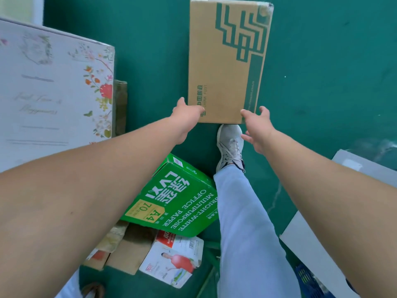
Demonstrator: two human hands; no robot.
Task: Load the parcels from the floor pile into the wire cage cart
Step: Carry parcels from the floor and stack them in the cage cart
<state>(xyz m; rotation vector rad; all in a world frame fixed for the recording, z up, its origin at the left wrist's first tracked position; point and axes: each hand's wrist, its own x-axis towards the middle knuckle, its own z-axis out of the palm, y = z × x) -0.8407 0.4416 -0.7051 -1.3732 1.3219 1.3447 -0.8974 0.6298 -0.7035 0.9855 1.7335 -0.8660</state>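
A flat brown cardboard parcel (225,67) with a green logo lies lengthwise ahead of me over the green floor (322,72). My left hand (189,112) reaches its near left corner, fingertips resting on the top face and thumb raised. At the near right corner is my right hand (256,127), fingers spread, the index tip just touching the edge. Neither hand is closed around the parcel. My grey shoe (229,145) stands right at the parcel's near edge, its toe partly hidden. The floor pile sits below my left arm. No wire cage cart is clearly in view.
In the pile are a green A4 paper box (178,198), a white and red carton (174,261) and a plain brown box (129,248). A large white floral box (55,89) stands left. Grey boards (322,244) and a blue crate (305,276) lie right.
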